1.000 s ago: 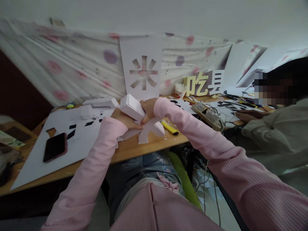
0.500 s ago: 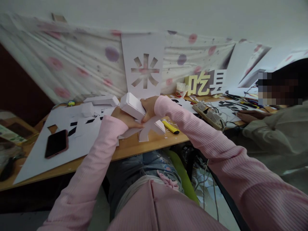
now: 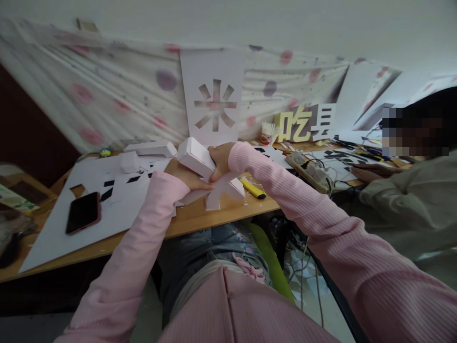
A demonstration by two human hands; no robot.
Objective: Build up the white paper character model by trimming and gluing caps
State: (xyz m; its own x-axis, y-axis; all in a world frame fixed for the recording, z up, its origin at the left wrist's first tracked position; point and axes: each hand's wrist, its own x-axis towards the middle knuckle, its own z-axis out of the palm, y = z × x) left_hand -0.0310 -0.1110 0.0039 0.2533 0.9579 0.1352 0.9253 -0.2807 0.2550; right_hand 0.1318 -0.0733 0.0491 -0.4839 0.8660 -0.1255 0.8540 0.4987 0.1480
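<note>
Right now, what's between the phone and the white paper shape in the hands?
In the head view, the big white sheet with cut-out holes, then the left sleeve, lie between the phone and the white paper shape.

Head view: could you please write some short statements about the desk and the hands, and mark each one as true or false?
1. The left hand and the right hand both hold the white shape. True.
2. The phone lies on the large white sheet. True.
3. The yellow cutter is in the right hand. False: it lies on the desk beside the white shape.
4. The cut-out card lies flat on the desk. False: it stands against the dotted cloth.
5. A co-worker's hand rests on the desk at the right. True.
</note>
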